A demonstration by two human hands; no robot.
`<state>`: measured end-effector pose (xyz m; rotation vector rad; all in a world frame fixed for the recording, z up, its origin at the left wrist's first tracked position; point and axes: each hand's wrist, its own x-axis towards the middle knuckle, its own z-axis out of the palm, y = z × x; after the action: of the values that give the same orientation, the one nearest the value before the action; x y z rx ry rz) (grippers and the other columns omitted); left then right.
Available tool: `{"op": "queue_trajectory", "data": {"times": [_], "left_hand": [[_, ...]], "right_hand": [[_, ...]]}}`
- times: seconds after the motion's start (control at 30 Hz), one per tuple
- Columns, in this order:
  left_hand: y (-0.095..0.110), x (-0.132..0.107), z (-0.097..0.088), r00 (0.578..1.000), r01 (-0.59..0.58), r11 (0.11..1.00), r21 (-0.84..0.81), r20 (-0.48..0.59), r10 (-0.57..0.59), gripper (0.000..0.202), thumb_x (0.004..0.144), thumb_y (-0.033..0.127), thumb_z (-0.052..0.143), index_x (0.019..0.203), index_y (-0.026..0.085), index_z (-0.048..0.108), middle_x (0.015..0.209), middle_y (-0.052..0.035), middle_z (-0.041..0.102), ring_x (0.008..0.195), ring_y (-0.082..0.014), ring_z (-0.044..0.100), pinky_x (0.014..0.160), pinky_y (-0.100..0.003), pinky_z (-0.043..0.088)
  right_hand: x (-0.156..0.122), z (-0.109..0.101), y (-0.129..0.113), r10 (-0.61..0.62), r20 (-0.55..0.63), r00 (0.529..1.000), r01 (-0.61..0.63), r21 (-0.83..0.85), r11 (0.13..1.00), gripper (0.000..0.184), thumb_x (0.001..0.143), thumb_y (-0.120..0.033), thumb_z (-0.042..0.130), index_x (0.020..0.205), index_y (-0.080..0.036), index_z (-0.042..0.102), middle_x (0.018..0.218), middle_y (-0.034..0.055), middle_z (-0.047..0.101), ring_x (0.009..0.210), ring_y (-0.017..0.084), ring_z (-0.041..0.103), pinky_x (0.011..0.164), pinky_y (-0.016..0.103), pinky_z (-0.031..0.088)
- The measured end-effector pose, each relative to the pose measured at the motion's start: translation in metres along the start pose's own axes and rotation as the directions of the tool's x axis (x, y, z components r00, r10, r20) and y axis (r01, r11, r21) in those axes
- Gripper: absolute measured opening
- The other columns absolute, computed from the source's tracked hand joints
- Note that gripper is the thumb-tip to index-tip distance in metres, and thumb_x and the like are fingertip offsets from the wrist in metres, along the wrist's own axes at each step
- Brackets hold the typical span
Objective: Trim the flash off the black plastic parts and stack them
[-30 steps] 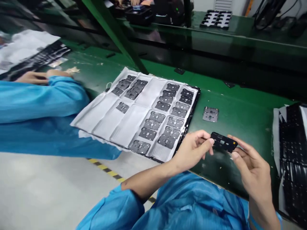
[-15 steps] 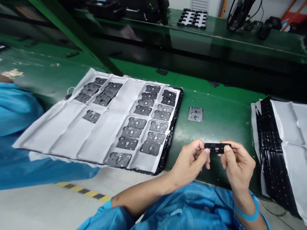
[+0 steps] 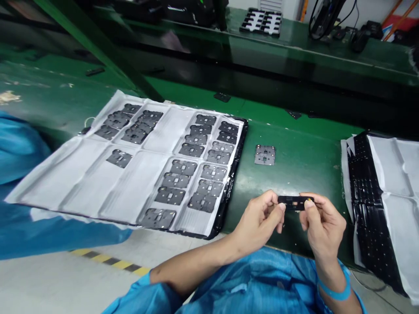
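Observation:
A small black flat part with a square cutout (image 3: pixel 290 203) is held up between my two hands over the green bench. My left hand (image 3: pixel 262 218) pinches its left end between thumb and fingers. At its right end, my right hand (image 3: pixel 322 222) grips it with the thumb on top. Beyond my hands, a pair of similar dark plates (image 3: pixel 265 155) lies on the bench. To the left, a compartmented tray lined with white sheet (image 3: pixel 131 187) bears many such plates, in rows in several of its pockets.
At the right stands a stack of black trays with white liners (image 3: pixel 368 209). A green slanted beam (image 3: pixel 88 48) crosses the upper left. A person's blue sleeve (image 3: pixel 19 144) is beside the tray. A black-and-white tray (image 3: pixel 262 22) sits on the back shelf.
The view has shifted slightly, so the scene sits a little further left. Both hands keep their hold on the black part, which looks almost unmoved.

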<state>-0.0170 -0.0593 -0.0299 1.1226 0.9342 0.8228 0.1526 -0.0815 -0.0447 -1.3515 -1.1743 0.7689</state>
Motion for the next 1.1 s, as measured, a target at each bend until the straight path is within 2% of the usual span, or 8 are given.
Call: {"op": "queue_trajectory", "data": {"times": [0.2,0.43,0.6,0.8,0.9,1.0,1.1], "left_hand": [[-0.003,-0.002,0.0,1.0,-0.009,1.0,0.029,0.008,0.009,0.033,0.109,0.044,0.056,0.085,0.023,0.047,0.06,0.0047,0.061,0.05,-0.0087,0.049,0.057,-0.023,0.04],[-0.005,-0.004,-0.003,1.0,-0.029,0.994,0.101,0.015,0.027,0.033,0.11,0.044,0.053,0.085,0.023,0.047,0.058,0.0055,0.056,0.052,-0.0104,0.048,0.056,-0.024,0.038],[-0.006,-0.007,-0.003,0.994,-0.107,0.972,0.209,0.03,0.103,0.03,0.11,0.037,0.052,0.084,0.022,0.049,0.061,0.0058,0.052,0.055,-0.0107,0.047,0.058,-0.025,0.035],[-0.001,-0.012,-0.007,0.982,-0.186,0.932,0.312,0.089,0.167,0.029,0.107,0.03,0.053,0.08,0.021,0.048,0.067,0.0058,0.044,0.06,-0.0101,0.039,0.059,-0.026,0.031],[0.003,-0.015,-0.013,0.987,-0.143,0.945,0.293,0.111,0.115,0.027,0.107,0.031,0.054,0.082,0.02,0.052,0.067,0.0048,0.049,0.061,-0.0108,0.044,0.06,-0.026,0.034],[0.007,-0.022,-0.022,0.986,-0.143,0.939,0.312,0.124,0.109,0.03,0.107,0.034,0.056,0.081,0.019,0.058,0.077,-0.001,0.06,0.069,-0.0134,0.055,0.065,-0.026,0.042],[0.009,-0.03,-0.039,0.988,-0.155,0.928,0.34,0.058,0.144,0.036,0.109,0.038,0.056,0.08,0.017,0.063,0.085,-0.0057,0.066,0.077,-0.0151,0.061,0.07,-0.027,0.048]], "right_hand": [[-0.001,-0.001,-0.001,-0.018,0.0,1.0,0.018,0.028,0.999,0.014,0.105,-0.023,0.068,0.103,-0.02,0.082,0.052,-0.0084,0.055,0.037,0.006,0.05,0.039,0.015,0.04],[-0.001,-0.006,-0.002,0.009,0.048,0.999,-0.011,0.041,0.999,0.016,0.105,-0.028,0.068,0.101,-0.019,0.082,0.055,-0.0068,0.057,0.038,0.007,0.049,0.039,0.017,0.038],[-0.001,-0.008,0.006,0.098,0.012,0.995,-0.099,0.066,0.993,0.018,0.101,-0.034,0.074,0.094,-0.019,0.08,0.056,-0.0062,0.054,0.041,0.008,0.044,0.04,0.019,0.034],[-0.007,-0.02,0.014,0.241,0.117,0.963,-0.256,0.134,0.957,0.022,0.101,-0.04,0.075,0.094,-0.019,0.079,0.057,-0.0057,0.054,0.04,0.007,0.041,0.039,0.019,0.03],[-0.007,-0.02,0.012,0.27,0.138,0.953,-0.285,0.101,0.953,0.022,0.101,-0.04,0.076,0.096,-0.019,0.079,0.058,-0.0049,0.058,0.039,0.007,0.046,0.04,0.019,0.033],[-0.005,-0.011,0.006,0.263,0.143,0.954,-0.272,0.046,0.961,0.025,0.099,-0.043,0.077,0.094,-0.019,0.078,0.055,-0.0055,0.056,0.038,0.007,0.047,0.039,0.019,0.033],[-0.003,-0.004,0.002,0.247,0.233,0.941,-0.244,-0.041,0.969,0.031,0.098,-0.047,0.077,0.108,-0.018,0.08,0.052,-0.0059,0.056,0.04,0.011,0.051,0.043,0.021,0.041]]}}
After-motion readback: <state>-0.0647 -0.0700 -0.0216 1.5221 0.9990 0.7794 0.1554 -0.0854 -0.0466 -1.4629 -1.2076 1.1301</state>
